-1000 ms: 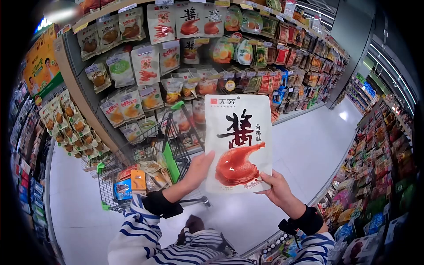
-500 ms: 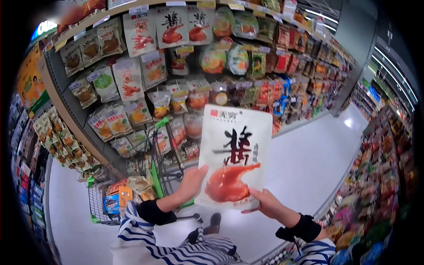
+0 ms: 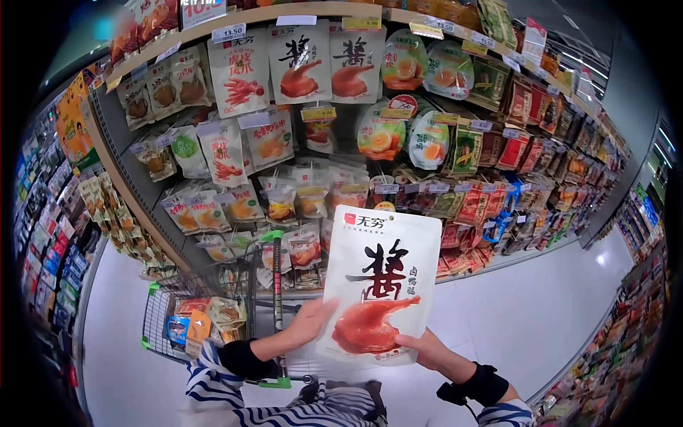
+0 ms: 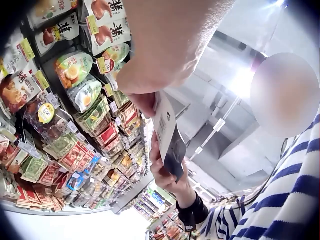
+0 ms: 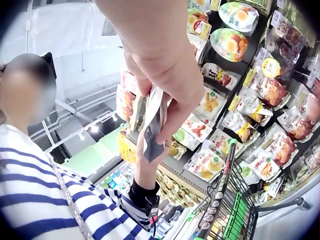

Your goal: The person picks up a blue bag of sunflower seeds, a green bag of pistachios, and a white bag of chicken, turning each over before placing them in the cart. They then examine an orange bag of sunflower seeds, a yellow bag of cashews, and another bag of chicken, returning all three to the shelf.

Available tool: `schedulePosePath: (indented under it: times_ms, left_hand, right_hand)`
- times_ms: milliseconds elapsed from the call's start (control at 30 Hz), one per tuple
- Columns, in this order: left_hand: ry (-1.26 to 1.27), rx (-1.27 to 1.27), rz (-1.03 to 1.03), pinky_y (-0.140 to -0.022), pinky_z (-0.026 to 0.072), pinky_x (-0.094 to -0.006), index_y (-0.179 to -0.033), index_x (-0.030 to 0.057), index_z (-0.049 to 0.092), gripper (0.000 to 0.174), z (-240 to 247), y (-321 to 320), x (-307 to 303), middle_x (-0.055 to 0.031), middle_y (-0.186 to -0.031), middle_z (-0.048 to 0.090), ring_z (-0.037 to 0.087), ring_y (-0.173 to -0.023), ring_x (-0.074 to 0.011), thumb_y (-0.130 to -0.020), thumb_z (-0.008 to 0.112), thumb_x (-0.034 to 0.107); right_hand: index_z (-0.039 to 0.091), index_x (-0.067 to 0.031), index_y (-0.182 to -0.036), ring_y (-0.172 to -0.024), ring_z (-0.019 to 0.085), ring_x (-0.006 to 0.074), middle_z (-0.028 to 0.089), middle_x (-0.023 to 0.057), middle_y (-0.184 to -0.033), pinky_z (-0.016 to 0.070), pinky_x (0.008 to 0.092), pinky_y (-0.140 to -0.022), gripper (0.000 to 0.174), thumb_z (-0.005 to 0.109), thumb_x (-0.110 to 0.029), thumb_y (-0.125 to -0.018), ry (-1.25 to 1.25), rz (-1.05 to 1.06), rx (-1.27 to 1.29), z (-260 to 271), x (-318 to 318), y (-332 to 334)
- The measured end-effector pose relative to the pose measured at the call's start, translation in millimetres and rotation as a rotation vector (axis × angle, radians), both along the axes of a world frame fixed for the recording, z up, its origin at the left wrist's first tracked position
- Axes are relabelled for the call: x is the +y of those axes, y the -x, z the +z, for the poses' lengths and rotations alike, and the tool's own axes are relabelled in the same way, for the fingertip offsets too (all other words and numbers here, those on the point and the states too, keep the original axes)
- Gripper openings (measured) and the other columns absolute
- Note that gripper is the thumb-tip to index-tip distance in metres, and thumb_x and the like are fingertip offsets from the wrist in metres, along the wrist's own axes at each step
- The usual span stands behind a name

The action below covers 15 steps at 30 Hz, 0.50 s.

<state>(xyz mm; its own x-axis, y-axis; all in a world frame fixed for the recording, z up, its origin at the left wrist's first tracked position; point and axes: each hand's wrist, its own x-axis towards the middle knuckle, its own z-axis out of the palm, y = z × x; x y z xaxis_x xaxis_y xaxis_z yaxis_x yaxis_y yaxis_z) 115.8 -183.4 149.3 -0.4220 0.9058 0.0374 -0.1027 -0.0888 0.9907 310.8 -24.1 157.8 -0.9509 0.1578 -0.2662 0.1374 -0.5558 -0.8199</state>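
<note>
Both hands hold a white bag of braised duck leg (image 3: 377,285) upright in front of the chest, its printed front facing the head camera. My right hand (image 3: 430,350) grips the lower right corner, thumb over the front. At the opposite edge, my left hand (image 3: 309,320) holds the bag's side, slightly blurred, its fingers partly hidden behind. The left wrist view shows the bag's pale back (image 4: 167,132) edge-on between the two hands.
A shopping cart (image 3: 149,313) with several packaged snacks stands at the left. Ahead, a curved-looking shelf wall holds hanging snack bags (image 3: 238,75) and price tags (image 3: 229,33). Further racks (image 3: 619,341) line the right side, across a pale floor (image 3: 498,306).
The view has turned and moved nearer the shelves. The bag sits lower in view, still held by both hands, and the cart handle now stands more upright beside the left arm.
</note>
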Motion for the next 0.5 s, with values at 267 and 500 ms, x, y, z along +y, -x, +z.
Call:
schedulePosePath:
  times_ms: [267,500]
  left_hand:
    - [0.083,0.013,0.137,-0.073,0.0408,-0.0213,-0.106,-0.0006,0.05,0.032,-21.9,-2.8,83.2,-0.0023,-0.096,0.056,0.05,-0.084,-0.0057,-0.089,0.039,0.024]
    - [0.092,-0.118,0.086,-0.077,0.0394,-0.0225,-0.114,-0.0002,0.043,0.033,-57.1,-3.3,159.9,-0.0043,-0.104,0.052,0.048,-0.091,-0.0077,-0.085,0.046,0.014]
  right_hand:
    - [0.045,0.0001,-0.106,-0.09,0.048,0.0111,0.05,0.0032,-0.098,0.0405,0.0248,-0.077,0.035,0.058,-0.012,-0.076,-0.15,0.046,-0.012,-29.7,111.8,24.0]
    - [0.049,0.0023,-0.105,-0.084,0.051,0.0114,0.055,0.0049,-0.095,0.0412,0.0242,-0.074,0.035,0.059,-0.011,-0.074,-0.278,-0.019,-0.104,-70.8,207.5,14.4]
